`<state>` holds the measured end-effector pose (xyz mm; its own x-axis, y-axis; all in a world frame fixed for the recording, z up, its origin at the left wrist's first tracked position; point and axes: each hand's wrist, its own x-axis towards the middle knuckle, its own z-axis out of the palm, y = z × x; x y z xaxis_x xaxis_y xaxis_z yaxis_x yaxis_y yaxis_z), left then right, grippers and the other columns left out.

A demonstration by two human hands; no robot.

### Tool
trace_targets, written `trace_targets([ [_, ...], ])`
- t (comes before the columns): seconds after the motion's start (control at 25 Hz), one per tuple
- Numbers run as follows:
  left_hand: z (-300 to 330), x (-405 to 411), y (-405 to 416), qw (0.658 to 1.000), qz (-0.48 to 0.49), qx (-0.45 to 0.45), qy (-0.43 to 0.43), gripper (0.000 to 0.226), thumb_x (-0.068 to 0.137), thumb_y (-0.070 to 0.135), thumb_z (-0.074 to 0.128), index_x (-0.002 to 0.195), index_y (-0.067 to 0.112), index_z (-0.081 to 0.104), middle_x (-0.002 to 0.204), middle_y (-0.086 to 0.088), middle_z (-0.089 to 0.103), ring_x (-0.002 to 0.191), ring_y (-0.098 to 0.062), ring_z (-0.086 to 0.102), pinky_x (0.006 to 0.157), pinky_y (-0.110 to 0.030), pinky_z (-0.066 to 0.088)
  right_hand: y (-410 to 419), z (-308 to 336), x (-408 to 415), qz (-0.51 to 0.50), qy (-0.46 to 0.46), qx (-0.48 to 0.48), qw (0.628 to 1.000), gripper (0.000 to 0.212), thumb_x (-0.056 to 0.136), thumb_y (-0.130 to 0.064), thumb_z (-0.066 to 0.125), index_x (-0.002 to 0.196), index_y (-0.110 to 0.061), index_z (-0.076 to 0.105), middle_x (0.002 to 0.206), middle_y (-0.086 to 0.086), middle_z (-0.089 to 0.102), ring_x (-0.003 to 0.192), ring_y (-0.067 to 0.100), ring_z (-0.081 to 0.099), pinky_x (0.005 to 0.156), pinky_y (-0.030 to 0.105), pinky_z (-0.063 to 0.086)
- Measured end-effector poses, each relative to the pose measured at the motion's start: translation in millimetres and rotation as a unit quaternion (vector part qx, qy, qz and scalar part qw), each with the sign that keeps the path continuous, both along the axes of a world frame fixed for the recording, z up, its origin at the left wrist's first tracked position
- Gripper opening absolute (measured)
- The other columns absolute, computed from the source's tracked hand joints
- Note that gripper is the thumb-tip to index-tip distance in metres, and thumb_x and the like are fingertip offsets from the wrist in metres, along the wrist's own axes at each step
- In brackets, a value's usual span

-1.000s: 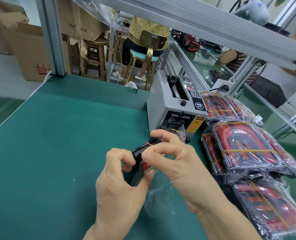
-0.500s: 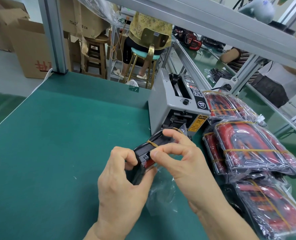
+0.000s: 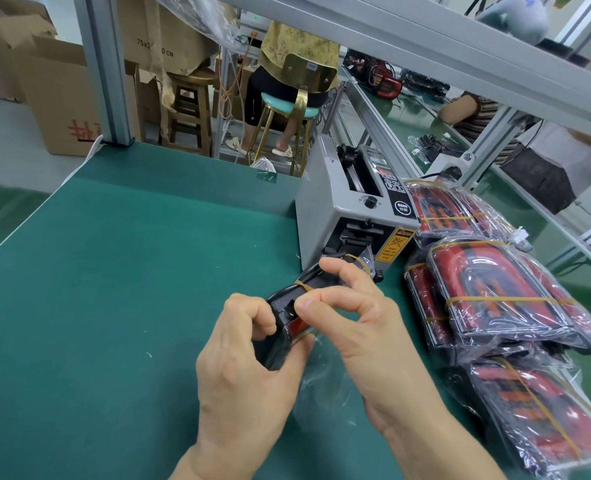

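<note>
A black and red part (image 3: 295, 308) in a clear plastic bag (image 3: 325, 386) is held above the green mat (image 3: 114, 289). My left hand (image 3: 242, 368) grips its near end, fingers curled round it. My right hand (image 3: 352, 320) pinches a yellow rubber band (image 3: 304, 285) stretched over the part's upper end. The bag's loose end hangs between my wrists. Much of the part is hidden by my fingers.
A grey tape dispenser machine (image 3: 352, 216) stands just behind my hands. Bagged red and black parts bound with rubber bands (image 3: 494, 299) are piled at the right. Aluminium frame posts (image 3: 103, 71), cardboard boxes, stools and seated people lie beyond the table's far edge.
The part has tilted up a little toward the machine, and my right hand has shifted the rubber band along it. My left hand keeps its grip.
</note>
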<state>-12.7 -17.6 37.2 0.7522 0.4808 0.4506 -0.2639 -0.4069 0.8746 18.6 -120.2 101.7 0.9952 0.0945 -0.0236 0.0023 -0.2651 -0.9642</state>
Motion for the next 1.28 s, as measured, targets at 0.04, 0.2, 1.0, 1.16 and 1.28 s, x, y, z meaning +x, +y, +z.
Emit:
trace_targets([
  [0.04, -0.8, 0.0, -0.3, 1.000, 0.000, 0.002, 0.000, 0.060, 0.057, 0.017, 0.091, 0.080, 0.030, 0.037, 0.074, 0.007, 0.054, 0.073, -0.014, 0.050, 0.067, -0.009, 0.038, 0.0, -0.3, -0.3, -0.001, 0.000, -0.002, 1.000, 0.010, 0.075, -0.022, 0.076, 0.065, -0.024, 0.077, 0.124, -0.028, 0.051, 0.130, -0.008, 0.036, 0.113, 0.034, 0.028],
  [0.2, -1.4, -0.5, -0.1, 1.000, -0.001, 0.021, -0.006, 0.062, 0.056, 0.006, 0.090, 0.081, 0.030, 0.038, 0.074, 0.009, 0.052, 0.071, -0.014, 0.050, 0.068, -0.005, 0.037, 0.2, -1.7, -1.1, -0.011, -0.004, -0.016, 1.000, 0.013, 0.075, -0.020, 0.075, 0.064, -0.025, 0.076, 0.125, -0.025, 0.052, 0.129, -0.010, 0.035, 0.103, 0.027, 0.032],
  [1.0, 3.2, 0.5, 2.7, 0.999, -0.009, 0.028, -0.013, 0.047, 0.060, 0.021, 0.079, 0.088, 0.033, 0.043, 0.075, 0.012, 0.051, 0.070, -0.011, 0.050, 0.067, -0.006, 0.037, -3.0, -1.7, 2.0, -0.001, -0.002, 0.016, 1.000, 0.014, 0.077, -0.016, 0.076, 0.064, -0.021, 0.076, 0.119, -0.025, 0.056, 0.127, -0.006, 0.040, 0.108, 0.032, 0.032],
  [1.16, 2.9, -0.2, 3.3, 1.000, -0.007, 0.003, 0.009, 0.055, 0.060, 0.021, 0.085, 0.085, 0.038, 0.039, 0.073, 0.011, 0.053, 0.075, -0.013, 0.052, 0.068, -0.005, 0.037, -4.3, 3.6, 1.0, 0.032, 0.016, 0.044, 0.998, 0.014, 0.078, -0.015, 0.076, 0.065, -0.022, 0.076, 0.122, -0.024, 0.056, 0.129, -0.004, 0.040, 0.108, 0.033, 0.031],
  [1.28, 1.7, 0.4, 2.8, 1.000, 0.000, 0.009, 0.012, 0.062, 0.059, 0.014, 0.090, 0.083, 0.038, 0.039, 0.073, 0.010, 0.053, 0.075, -0.013, 0.053, 0.068, -0.005, 0.037, -4.0, 4.2, 2.5, 0.047, 0.011, 0.018, 0.999, 0.014, 0.077, -0.018, 0.077, 0.065, -0.024, 0.076, 0.124, -0.028, 0.054, 0.132, -0.005, 0.035, 0.112, 0.035, 0.028],
])
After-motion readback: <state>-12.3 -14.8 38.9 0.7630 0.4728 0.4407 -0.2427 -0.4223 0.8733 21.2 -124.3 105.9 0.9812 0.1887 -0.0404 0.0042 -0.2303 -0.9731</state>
